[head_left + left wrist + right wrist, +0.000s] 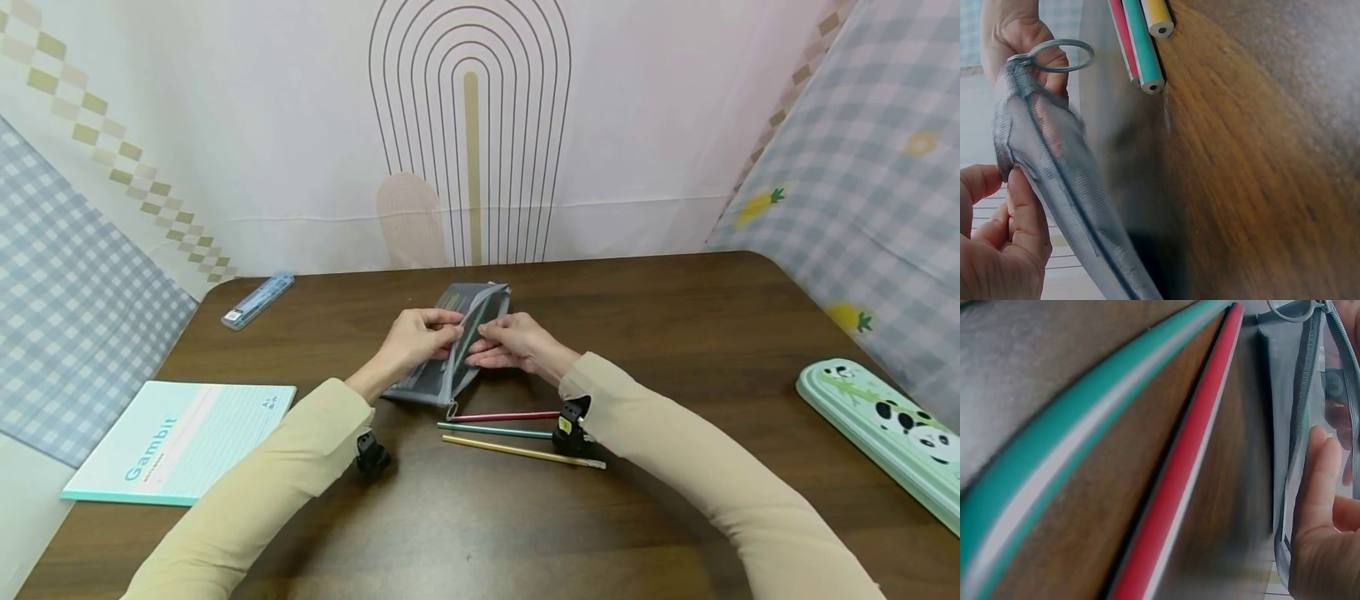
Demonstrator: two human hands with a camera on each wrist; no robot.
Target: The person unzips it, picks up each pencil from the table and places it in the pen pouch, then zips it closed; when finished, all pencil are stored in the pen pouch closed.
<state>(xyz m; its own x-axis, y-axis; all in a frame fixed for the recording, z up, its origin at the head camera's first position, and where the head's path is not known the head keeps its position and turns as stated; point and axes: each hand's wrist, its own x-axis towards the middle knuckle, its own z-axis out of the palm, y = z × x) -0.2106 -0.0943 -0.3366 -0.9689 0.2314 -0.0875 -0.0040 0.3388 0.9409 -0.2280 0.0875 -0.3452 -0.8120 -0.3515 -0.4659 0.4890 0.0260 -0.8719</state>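
A grey see-through zip pouch (420,381) stands tilted on the table between the two hands, its zipped mouth parted. My left hand (420,340) pinches the left edge of the mouth between thumb and fingers. From the other side my right hand (517,343) holds the right edge, with some fingertips (1319,440) reaching in past the zip. A metal ring (1063,56) hangs at the pouch's near end. Just in front lie a red pencil (502,416), a green pencil (491,430) and a yellow pencil (517,451), side by side.
At the left lies a mint notebook (180,442), partly behind the left sleeve. A slim blue case (258,301) rests near the far left edge of the wooden table (465,533). A green panda pencil case (885,433) sits at the right edge. Printed cloth hangs behind.
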